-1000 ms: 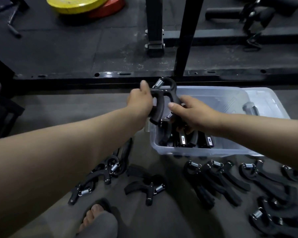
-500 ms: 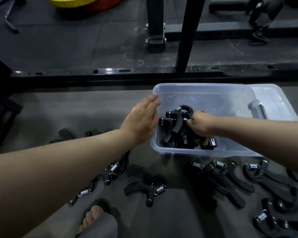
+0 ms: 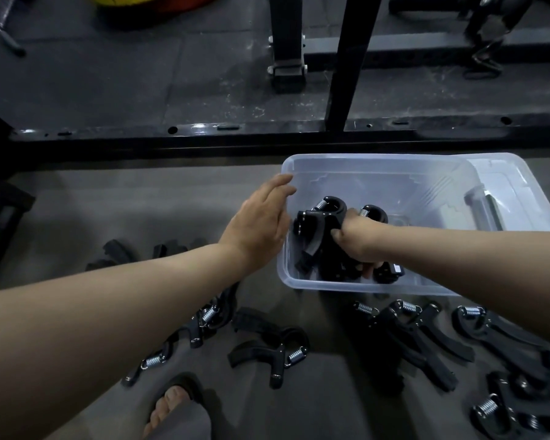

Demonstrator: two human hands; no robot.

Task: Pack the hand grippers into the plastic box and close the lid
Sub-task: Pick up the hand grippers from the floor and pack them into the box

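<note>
A clear plastic box (image 3: 378, 166) sits on the floor with several black hand grippers (image 3: 318, 230) stacked at its near left end. My right hand (image 3: 359, 239) is inside the box, fingers curled round the grippers there. My left hand (image 3: 261, 223) hovers at the box's left wall with relaxed straight fingers, holding nothing. Loose hand grippers lie on the floor in front: one (image 3: 273, 350) near my foot, others (image 3: 410, 331) to the right and several (image 3: 188, 331) under my left forearm. The clear lid (image 3: 515, 192) lies against the box's right side.
A black steel rack base (image 3: 204, 138) and upright post (image 3: 346, 58) run across behind the box. My sandalled foot (image 3: 172, 404) is at the bottom. More grippers (image 3: 505, 404) crowd the lower right corner.
My right hand lowered a gripper into the box and pushed deeper among the stack. My left hand let go of that gripper and drew back to the box's left edge.
</note>
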